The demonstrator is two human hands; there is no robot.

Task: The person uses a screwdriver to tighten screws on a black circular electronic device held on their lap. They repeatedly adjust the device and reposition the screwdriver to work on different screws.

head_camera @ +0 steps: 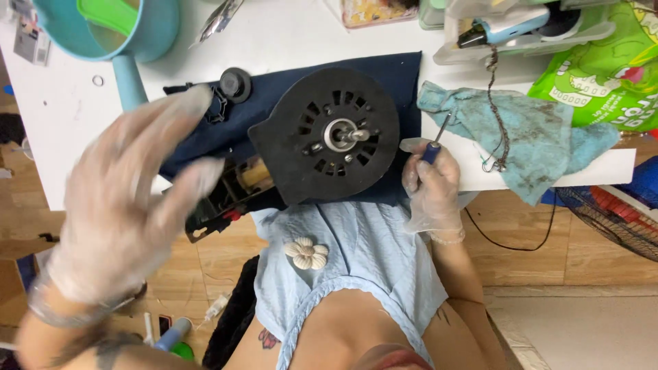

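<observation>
White tabletop [62,137] runs across my view, with a dark blue cloth [274,109] spread on it. My left hand [123,205], gloved and blurred, hovers with fingers spread apart, holding nothing. Just beyond its fingertips lies the black round fan motor housing [325,133]. My right hand [432,188] has its fingers clamped on a blue-handled screwdriver [435,144], just beside the housing's edge, its tip toward a grimy teal rag [528,137].

Left hand [120,205] motion-blurred, screwdriver [436,140] handle hidden in right hand's [433,188] grip, teal jug [110,31] cut off
</observation>
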